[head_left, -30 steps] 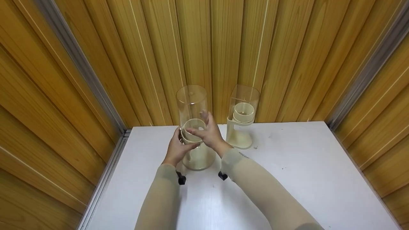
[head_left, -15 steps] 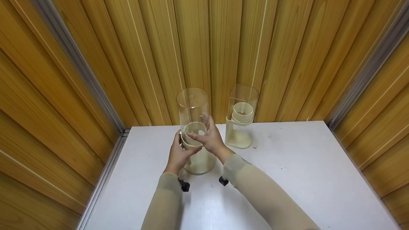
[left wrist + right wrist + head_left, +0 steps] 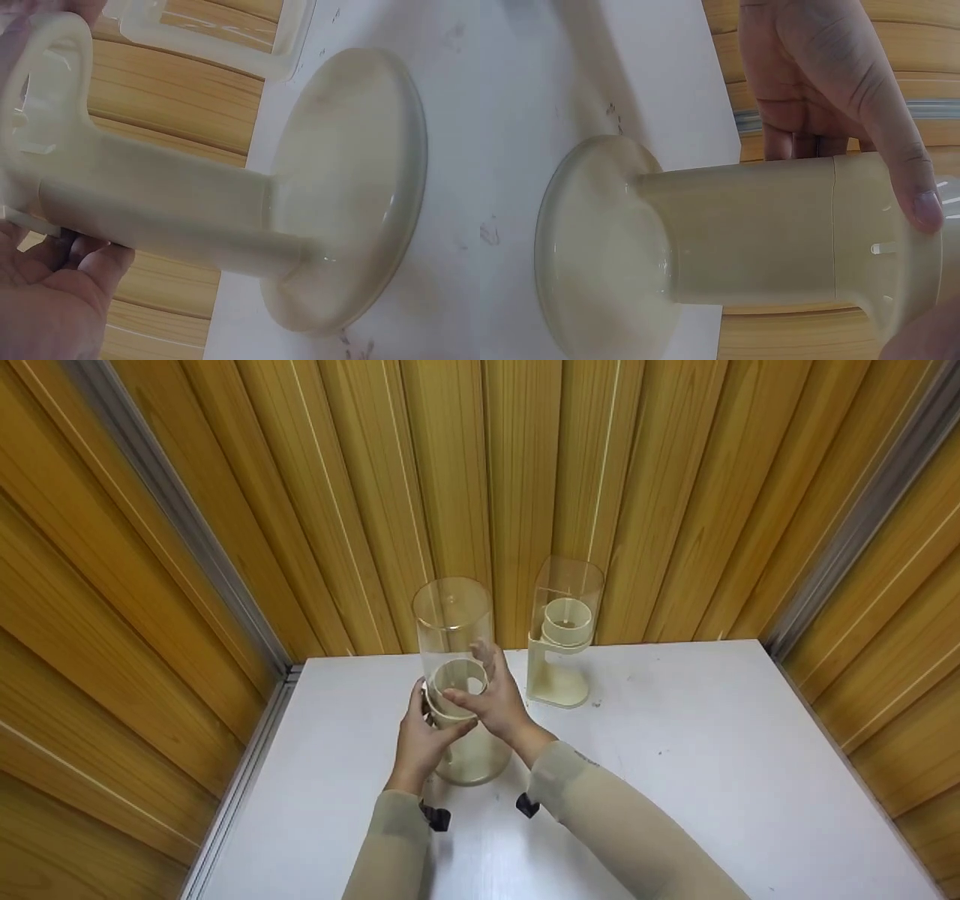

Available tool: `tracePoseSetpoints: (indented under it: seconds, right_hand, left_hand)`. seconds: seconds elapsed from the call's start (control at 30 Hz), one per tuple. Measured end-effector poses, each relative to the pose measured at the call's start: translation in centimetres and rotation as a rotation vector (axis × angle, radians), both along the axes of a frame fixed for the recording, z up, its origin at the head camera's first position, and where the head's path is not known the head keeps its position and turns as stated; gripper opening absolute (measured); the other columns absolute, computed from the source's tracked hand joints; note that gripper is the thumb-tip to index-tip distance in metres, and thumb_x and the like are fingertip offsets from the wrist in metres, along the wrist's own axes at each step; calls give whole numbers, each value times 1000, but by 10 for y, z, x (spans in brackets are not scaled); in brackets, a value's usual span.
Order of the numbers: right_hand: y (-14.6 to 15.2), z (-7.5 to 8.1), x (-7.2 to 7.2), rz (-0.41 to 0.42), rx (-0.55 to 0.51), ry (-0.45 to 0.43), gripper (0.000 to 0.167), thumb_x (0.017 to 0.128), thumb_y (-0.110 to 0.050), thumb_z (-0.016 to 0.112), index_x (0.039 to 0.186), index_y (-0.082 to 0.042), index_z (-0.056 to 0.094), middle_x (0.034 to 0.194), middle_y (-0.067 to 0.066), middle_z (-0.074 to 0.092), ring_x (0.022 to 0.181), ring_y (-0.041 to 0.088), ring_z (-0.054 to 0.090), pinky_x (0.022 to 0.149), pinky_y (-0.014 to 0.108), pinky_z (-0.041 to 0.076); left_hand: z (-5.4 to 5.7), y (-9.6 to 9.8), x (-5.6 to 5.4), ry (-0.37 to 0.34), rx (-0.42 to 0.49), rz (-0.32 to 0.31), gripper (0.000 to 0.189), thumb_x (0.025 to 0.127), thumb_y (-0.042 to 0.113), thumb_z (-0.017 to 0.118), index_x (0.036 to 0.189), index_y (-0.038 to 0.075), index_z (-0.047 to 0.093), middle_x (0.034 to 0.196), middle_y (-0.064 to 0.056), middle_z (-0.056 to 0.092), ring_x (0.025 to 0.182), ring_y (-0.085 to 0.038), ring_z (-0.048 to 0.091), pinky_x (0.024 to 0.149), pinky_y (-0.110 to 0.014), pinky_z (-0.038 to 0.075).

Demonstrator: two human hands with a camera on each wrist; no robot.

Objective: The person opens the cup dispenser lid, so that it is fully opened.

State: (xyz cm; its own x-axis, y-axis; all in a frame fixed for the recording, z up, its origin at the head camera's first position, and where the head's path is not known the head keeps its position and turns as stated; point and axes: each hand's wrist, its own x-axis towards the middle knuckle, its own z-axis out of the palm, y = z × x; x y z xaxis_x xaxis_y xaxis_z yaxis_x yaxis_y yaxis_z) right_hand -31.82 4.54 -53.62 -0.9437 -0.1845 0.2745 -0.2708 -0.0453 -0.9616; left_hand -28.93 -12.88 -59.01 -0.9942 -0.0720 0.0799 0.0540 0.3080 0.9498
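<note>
Both hands clasp the near dispenser point(image 3: 457, 690) at centre frame.
Left hand point(image 3: 422, 735) and right hand point(image 3: 491, 701) wrap its collar (base planted); keep it upright, I'd say.

Bright, even overhead light, soft shadows, mild glare on the table point(image 3: 675, 780); wrist views are slightly blurred.

The stand point(image 3: 471, 750) between the hands looks glossy cream plastic, its cylinder point(image 3: 452, 619) clear plastic. The table point(image 3: 675, 780) beneath looks matt white; the wall point(image 3: 525, 472) beyond is smooth wood.
</note>
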Motion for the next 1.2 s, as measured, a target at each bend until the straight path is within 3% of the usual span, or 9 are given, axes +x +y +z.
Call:
tracePoseSetpoints:
  seconds: [0.17,0.33,0.57,0.8,1.03,1.2]
  right_hand:
    - [5,-3,13,15,-28,-13,123,84,-37,102,174,-4,25,180,20,40,173,41,31,142,62,29]
    - [11,-4,25,18,-29,5,128,82,-45,103,175,-5,25,179,21,42,171,41,34,141,63,30]
    - [14,-6,36,43,11,13,126,80,-53,102,174,-9,30,176,20,44,166,38,42,139,64,31]
    - [20,-5,40,110,7,13,127,80,-58,100,174,-11,29,175,18,44,165,37,42,139,63,31]
    - [24,-9,43,180,8,23,122,82,-52,100,173,-7,31,174,21,48,164,44,42,138,63,34]
    - [24,-13,47,237,9,34,126,81,-59,99,172,-4,30,173,23,49,161,47,46,136,61,38]
  left_hand:
    - [-1,5,13,-1,-7,-2,136,77,54,104,181,21,23,179,-19,46,165,-41,48,135,-60,43]
    - [1,8,27,26,-6,-28,133,78,55,103,180,24,25,178,-17,47,166,-40,48,135,-61,42]
    - [1,1,47,34,11,-69,126,83,46,101,180,19,24,181,-18,41,169,-44,41,137,-63,37]
    - [-4,-6,57,39,34,-130,127,83,37,102,180,19,22,185,-19,33,173,-45,33,138,-59,35]
    - [-14,-16,63,30,33,-118,131,76,33,106,180,18,27,180,-16,44,164,-45,48,132,-65,44]
    - [-15,-30,66,11,-9,-127,129,72,35,109,178,20,37,170,-9,58,150,-34,59,125,-60,55]
